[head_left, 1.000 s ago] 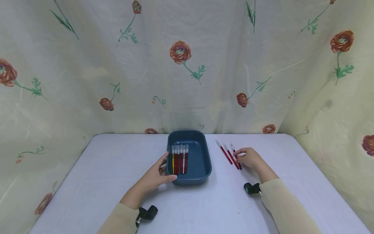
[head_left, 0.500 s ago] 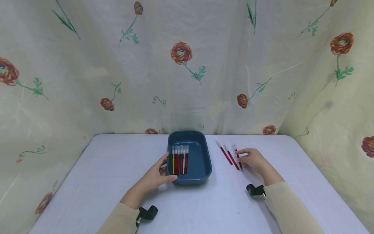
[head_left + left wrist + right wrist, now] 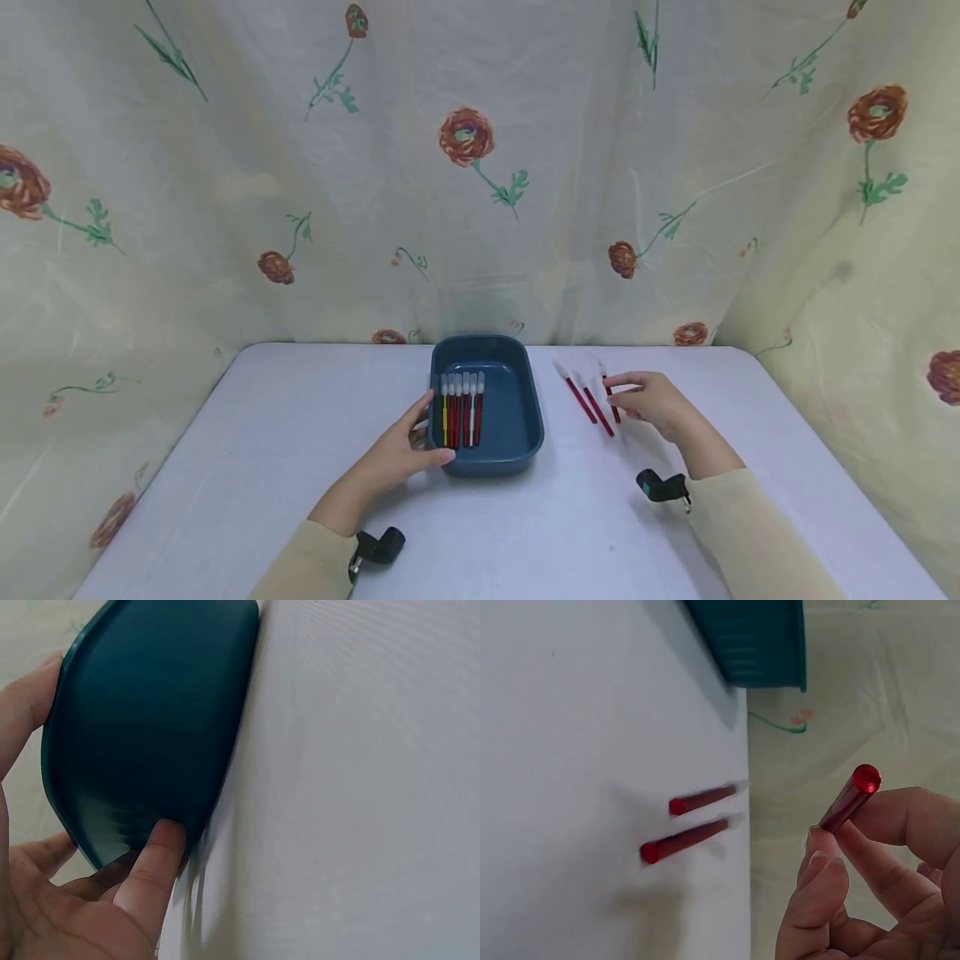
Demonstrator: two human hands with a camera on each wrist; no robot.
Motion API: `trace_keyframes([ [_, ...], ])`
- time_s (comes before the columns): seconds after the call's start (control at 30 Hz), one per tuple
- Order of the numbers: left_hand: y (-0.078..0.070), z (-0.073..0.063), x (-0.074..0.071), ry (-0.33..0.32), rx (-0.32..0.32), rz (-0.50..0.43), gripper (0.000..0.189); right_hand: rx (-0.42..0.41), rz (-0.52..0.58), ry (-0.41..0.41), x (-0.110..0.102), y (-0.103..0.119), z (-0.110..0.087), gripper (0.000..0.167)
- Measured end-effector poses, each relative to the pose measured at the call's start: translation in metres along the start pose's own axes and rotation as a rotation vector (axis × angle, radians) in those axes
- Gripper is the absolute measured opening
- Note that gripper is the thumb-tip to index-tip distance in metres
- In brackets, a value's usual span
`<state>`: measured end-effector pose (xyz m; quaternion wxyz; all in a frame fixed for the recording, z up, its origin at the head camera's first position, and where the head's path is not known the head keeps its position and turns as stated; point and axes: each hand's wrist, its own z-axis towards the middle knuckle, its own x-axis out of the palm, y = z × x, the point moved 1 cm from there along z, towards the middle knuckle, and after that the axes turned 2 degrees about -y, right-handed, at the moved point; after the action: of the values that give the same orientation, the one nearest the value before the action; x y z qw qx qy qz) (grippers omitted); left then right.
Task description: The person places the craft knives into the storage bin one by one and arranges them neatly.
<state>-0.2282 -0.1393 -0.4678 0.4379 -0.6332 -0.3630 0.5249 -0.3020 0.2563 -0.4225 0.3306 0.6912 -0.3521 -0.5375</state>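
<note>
In the head view, my right hand [image 3: 654, 405] pinches a slim red pen [image 3: 850, 798] with a clear cap, between thumb and fingertips. The right wrist view shows its red end raised above the table. Two similar red pens [image 3: 581, 398] lie side by side just left of this hand. My left hand [image 3: 399, 448] holds the near-left corner of a dark blue plastic tray [image 3: 512, 408], thumb over the rim and fingers along the outer wall [image 3: 142, 712]. Inside the tray's left half, several capped pens [image 3: 463, 410] lie in a row, mostly red, one yellow.
A white-covered table [image 3: 300, 400] carries everything. Behind it and at both sides hangs a pale flowered curtain [image 3: 555, 250], close to the table's back edge. The tray stands near that back edge, left of the loose pens.
My right hand has drawn slightly to the right and up with the pinched pen, which has parted from the two beside it. My left hand and the tray stay where they were.
</note>
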Motion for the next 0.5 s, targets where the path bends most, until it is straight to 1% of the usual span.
trace_keyframes([
  [0.2, 0.001, 0.001, 0.001, -0.003, -0.006, 0.008, 0.104, -0.008, 0.006, 0.023, 0.003, 0.016, -0.006, 0.04],
  [0.27, 0.001, 0.001, 0.001, -0.003, -0.01, 0.006, 0.104, -0.024, 0.009, 0.028, 0.006, 0.021, -0.008, 0.039],
  [0.5, 0.0, 0.0, 0.001, -0.008, -0.017, 0.005, 0.104, -0.031, 0.023, 0.013, 0.019, 0.034, -0.011, 0.039],
])
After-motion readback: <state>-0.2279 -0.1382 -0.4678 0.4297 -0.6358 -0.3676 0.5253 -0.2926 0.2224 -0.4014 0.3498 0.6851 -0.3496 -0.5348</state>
